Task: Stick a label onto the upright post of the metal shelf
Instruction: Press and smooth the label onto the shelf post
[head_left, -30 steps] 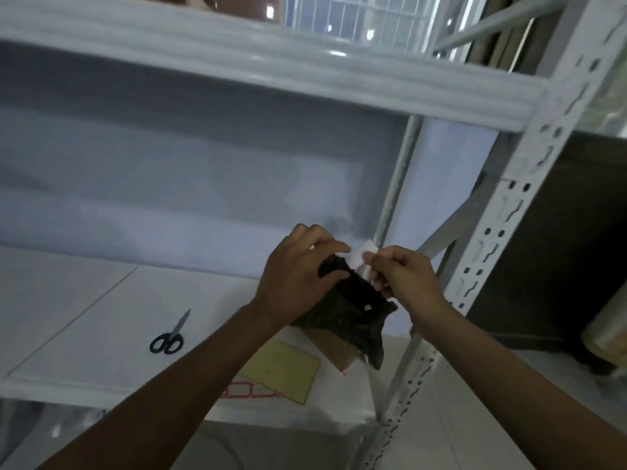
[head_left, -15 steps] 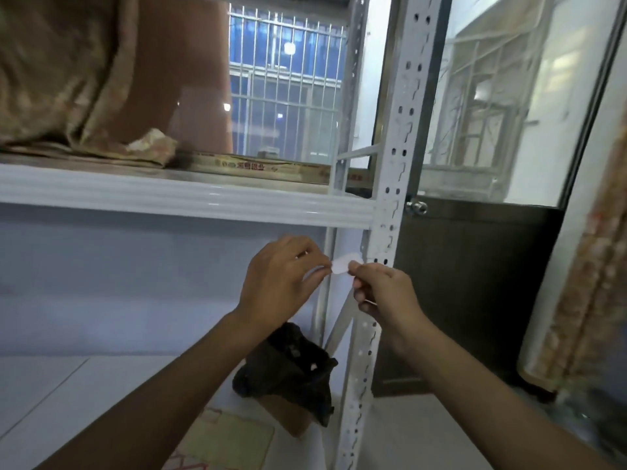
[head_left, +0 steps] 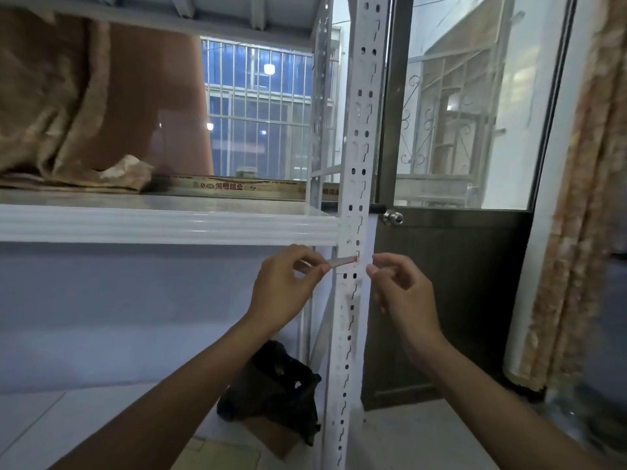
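The post [head_left: 357,184] stands between the two hands, with open air on both sides of it at hand height. Just above the left hand [head_left: 285,290], the shelf edge [head_left: 163,224] closes off upward room. Right of the post, the door [head_left: 454,300] and its knob [head_left: 393,217] stand behind. Low down, a black bag [head_left: 274,395] crowds the post's left side.

White-painted perforated metal post [head_left: 356,184], glossy ribbed shelf beam [head_left: 163,223], rough brown cloth [head_left: 51,106], crumpled black bag [head_left: 274,398].
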